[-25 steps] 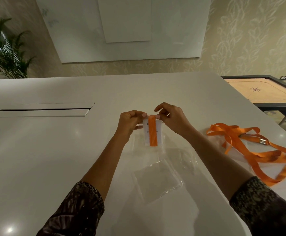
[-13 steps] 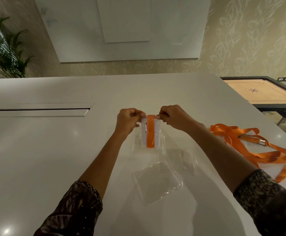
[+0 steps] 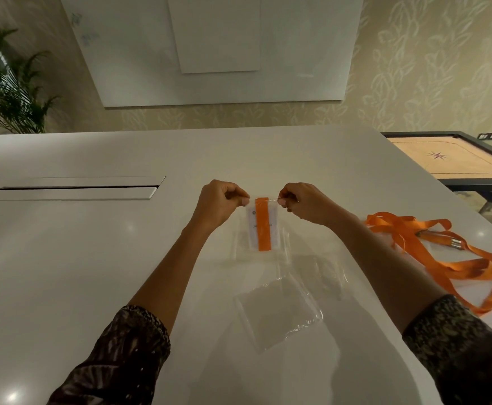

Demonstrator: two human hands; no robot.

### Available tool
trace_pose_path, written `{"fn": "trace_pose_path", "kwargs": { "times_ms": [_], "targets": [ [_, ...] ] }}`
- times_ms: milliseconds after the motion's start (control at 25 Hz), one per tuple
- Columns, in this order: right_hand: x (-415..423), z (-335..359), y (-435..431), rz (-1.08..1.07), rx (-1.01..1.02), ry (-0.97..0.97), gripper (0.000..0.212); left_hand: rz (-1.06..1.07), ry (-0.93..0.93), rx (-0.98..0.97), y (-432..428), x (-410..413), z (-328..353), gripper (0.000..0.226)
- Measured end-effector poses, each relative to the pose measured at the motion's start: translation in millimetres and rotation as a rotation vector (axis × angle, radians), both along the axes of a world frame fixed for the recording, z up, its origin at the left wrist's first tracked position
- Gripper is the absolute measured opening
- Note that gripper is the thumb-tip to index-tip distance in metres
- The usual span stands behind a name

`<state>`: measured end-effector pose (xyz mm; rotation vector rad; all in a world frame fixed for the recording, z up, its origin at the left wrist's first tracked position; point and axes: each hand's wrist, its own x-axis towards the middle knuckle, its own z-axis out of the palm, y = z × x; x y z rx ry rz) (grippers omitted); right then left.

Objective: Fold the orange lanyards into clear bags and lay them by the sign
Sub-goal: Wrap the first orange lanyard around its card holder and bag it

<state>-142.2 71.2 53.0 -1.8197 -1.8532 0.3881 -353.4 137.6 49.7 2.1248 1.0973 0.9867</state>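
Note:
A small clear bag [image 3: 274,220] hangs upright above the white table [image 3: 92,258], holding a folded orange lanyard [image 3: 263,226] and a white card with print. My left hand [image 3: 220,204] pinches the bag's top left corner. My right hand [image 3: 303,203] pinches its top right corner, so the top edge is stretched between them. Loose orange lanyards [image 3: 443,249] with metal clips lie tangled on the table to the right. No sign is visible.
Empty clear bags [image 3: 280,311] lie flat on the table under and near my forearms. A long cable slot [image 3: 75,188] is set into the table at left. A carrom board [image 3: 449,154] stands beyond the table's right edge, a plant [image 3: 8,92] at far left.
My hands have slid apart along the bag's top edge, from the middle to its two corners. The bag still hangs in the same spot.

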Motion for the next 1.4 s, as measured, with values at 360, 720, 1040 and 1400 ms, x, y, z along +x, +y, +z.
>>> {"fn": "trace_pose_path", "kwargs": {
  "times_ms": [360,720,1040,1400],
  "targets": [
    [-12,-3,1,-0.048,-0.045,-0.017,0.011,0.025,0.175,0.07,2,-8,1,0.001],
    [-31,-2,-1,-0.106,0.038,0.08,0.014,-0.006,0.112,-0.028,7,-24,1,0.007],
    [-43,1,-2,-0.128,0.132,0.309,0.018,0.062,-0.081,-0.217,4,-40,2,0.012],
    [-43,-1,-4,-0.093,0.075,0.31,0.014,0.132,-0.091,-0.181,-9,-36,1,0.013]
  ]
}}
